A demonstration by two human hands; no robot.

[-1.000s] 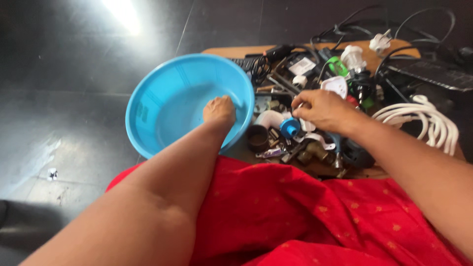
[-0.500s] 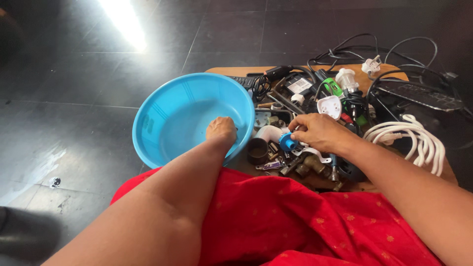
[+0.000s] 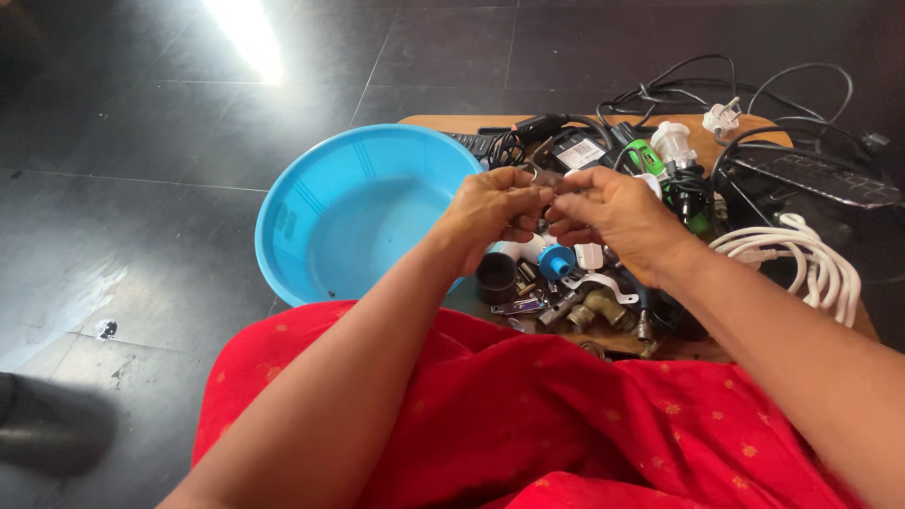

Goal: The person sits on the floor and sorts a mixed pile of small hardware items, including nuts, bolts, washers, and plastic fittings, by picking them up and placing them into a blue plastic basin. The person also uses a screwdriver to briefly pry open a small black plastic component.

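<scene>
My left hand (image 3: 490, 209) and my right hand (image 3: 608, 212) meet above a pile of small parts, fingertips pinched together on a small metal piece (image 3: 545, 185) held between them. What the piece is stays too small to tell. Just left of my hands lies a light blue plastic basin (image 3: 320, 221), tilted toward me and empty. Below my hands sit a blue and white fitting (image 3: 556, 261), a black cylindrical cap (image 3: 496, 277) and brass pipe fittings (image 3: 603, 308). My lap is covered by red cloth (image 3: 566, 415).
A low wooden board (image 3: 452, 123) carries the clutter: black cables (image 3: 679, 85), a white plug (image 3: 724, 118), a green gadget (image 3: 649, 155), a coiled white hose (image 3: 811, 264) at right, a dark flat device (image 3: 811, 179). Dark glossy floor tiles (image 3: 141, 141) surround it.
My left hand has left the basin's rim and risen to meet my right hand, which lifted from the pile. Both now pinch a small metal piece. The view has shifted slightly.
</scene>
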